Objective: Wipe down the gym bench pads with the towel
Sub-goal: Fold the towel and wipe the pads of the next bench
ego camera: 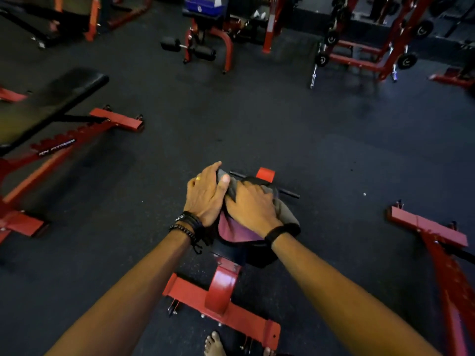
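I have both hands on one towel (237, 233), a grey and pink cloth draped over the black pad of the bench (253, 255) right below me: my left hand (205, 194) lies flat on its left edge with fingers straight and together, and my right hand (250, 204) presses on top with fingers slightly curled into the cloth. I count three other red-framed benches nearby, two to my left (55, 104) and one to my right (434, 235), and one bare foot (213, 344) on the dark floor (321, 150).
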